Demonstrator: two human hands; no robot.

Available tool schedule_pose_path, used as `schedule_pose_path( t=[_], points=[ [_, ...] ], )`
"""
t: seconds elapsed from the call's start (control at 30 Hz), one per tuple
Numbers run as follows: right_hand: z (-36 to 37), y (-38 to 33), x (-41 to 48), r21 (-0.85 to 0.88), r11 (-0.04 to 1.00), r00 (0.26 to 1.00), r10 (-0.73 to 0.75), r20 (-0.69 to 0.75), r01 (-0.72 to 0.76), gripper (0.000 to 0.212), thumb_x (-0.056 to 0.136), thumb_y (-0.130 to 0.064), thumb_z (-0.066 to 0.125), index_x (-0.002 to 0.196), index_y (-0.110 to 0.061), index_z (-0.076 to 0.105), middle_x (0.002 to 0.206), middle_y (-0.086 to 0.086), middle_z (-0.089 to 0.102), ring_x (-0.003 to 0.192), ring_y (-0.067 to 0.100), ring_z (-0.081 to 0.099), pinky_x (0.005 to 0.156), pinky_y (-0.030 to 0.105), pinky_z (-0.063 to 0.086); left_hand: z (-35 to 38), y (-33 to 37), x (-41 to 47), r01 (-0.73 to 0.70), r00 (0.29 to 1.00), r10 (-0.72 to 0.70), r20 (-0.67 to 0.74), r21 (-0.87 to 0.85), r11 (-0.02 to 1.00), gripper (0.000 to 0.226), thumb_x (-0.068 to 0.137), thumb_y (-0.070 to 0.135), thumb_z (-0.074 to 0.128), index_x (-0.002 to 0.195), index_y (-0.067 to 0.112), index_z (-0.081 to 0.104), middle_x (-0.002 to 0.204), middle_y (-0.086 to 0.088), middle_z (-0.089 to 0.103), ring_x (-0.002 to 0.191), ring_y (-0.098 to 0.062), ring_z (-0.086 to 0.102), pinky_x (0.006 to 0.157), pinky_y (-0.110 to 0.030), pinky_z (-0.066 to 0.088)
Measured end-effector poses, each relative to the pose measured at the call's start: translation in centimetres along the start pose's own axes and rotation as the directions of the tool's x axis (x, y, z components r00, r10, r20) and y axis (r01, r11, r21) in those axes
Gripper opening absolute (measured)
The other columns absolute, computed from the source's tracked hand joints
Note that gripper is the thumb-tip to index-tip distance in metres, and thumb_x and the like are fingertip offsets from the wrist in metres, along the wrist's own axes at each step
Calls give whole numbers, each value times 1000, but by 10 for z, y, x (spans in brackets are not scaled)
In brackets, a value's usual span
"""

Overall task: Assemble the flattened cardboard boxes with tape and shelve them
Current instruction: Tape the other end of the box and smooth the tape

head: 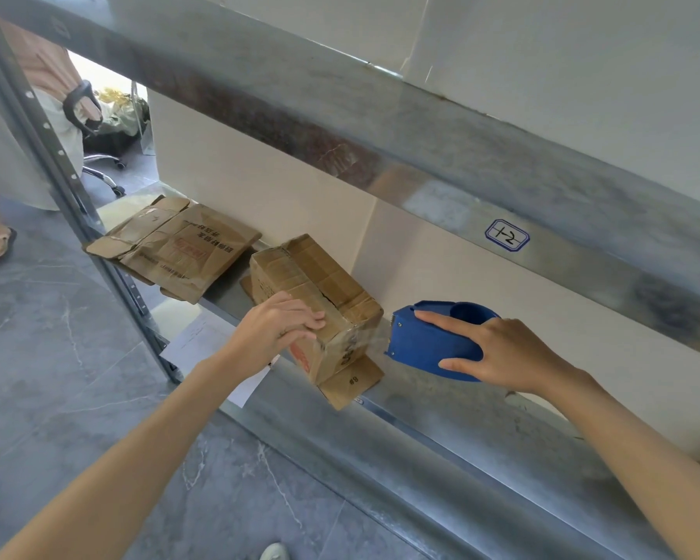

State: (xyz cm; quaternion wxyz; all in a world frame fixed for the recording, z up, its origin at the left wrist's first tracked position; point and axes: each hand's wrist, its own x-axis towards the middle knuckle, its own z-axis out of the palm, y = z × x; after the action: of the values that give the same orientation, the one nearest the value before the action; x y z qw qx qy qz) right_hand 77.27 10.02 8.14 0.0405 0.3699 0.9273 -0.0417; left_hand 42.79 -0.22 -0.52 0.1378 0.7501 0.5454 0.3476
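Creased brown cardboard box (pixel 324 289), left hand (pixel 277 327) curled on its edge; at 3 o'clock right hand (pixel 506 353) grips blue plastic tape dispenser (pixel 429 343).

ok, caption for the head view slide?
Left hand holds a taped cardboard box on the metal shelf; right hand grips a blue tape dispenser beside it.

Reaches forward with both bare forearms, rising from the bottom corners and converging toward the middle. Sets the left hand (pixel 283 325) palm down on the near top edge of the cardboard box (pixel 328 276), fingers bent over it, above the front edge of the shelf (pixel 441 402). Grips the blue tape dispenser (pixel 421 343) in the right hand (pixel 502 353), index finger (pixel 433 319) straight along its top, thumb along its lower side.
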Motion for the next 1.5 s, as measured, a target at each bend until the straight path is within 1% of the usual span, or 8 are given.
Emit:
schedule_pose_path(
  t=[0.2,0.33,0.6,0.77,0.87,1.07,1.3,1.5],
  points=[
    [2,-3,4,-24,1000,999,-17,-44,16,77,90,-60,55,138,-69,-5,68,-7,60,51,10,37,70,30,52,6,1,-4,50,998,-49,-38,26,998,37,73,37,82,102,16,76,112,12,70,101,-17,57,91,-36,49],
    [2,-3,6,-40,999,999,-23,-34,22,77,90,-60,55,139,-67,-3,62,-7,54,46,10,36,64,27,48,14,4,-4,38,994,-33,-105,53,998,43,68,45,78,94,11,76,105,6,72,93,-25,59,84,-42,53],
    [2,1,8,-68,998,1000,-13,-11,12,76,91,-63,51,138,-68,-8,78,-4,68,48,12,40,63,24,47,10,-4,1,8,999,-4,-52,79,997,27,73,13,84,98,13,75,108,6,71,93,-22,56,78,-45,54],
    [1,-2,9,-48,999,1000,-19,-23,18,77,90,-60,55,137,-70,-5,64,-3,61,43,10,37,62,24,47,17,18,-6,27,1000,-27,-1,232,972,54,79,55,67,123,26,60,105,14,49,107,-14,41,90,-31,47],
    [-2,-4,10,-79,996,998,-38,-43,34,78,90,-60,56,139,-67,-3,63,-4,59,43,9,36,57,21,39,32,35,-4,124,991,-101,-93,282,951,72,73,64,71,132,23,62,102,7,47,103,-20,45,98,-37,44],
    [-13,-6,8,-103,993,997,-64,-46,59,77,90,-61,55,138,-69,-5,56,-6,48,42,9,35,58,21,37,54,48,-6,220,964,-193,-183,140,965,46,72,17,85,116,15,69,119,-1,56,118,-24,48,86,-41,55],
    [-12,-19,5,16,987,988,-157,-8,157,77,88,-59,57,128,-82,-5,58,-15,42,57,0,39,64,21,35,27,24,-20,157,988,-157,10,-22,987,42,82,11,78,120,18,63,148,14,44,146,-4,26,116,-37,33],
    [-8,-15,12,68,979,981,-192,-12,193,76,88,-55,61,129,-80,3,54,-16,37,53,2,38,61,17,31,23,13,-23,119,993,-118,31,-54,991,46,81,7,79,122,19,63,145,15,48,144,2,26,116,-23,27]
  ],
)
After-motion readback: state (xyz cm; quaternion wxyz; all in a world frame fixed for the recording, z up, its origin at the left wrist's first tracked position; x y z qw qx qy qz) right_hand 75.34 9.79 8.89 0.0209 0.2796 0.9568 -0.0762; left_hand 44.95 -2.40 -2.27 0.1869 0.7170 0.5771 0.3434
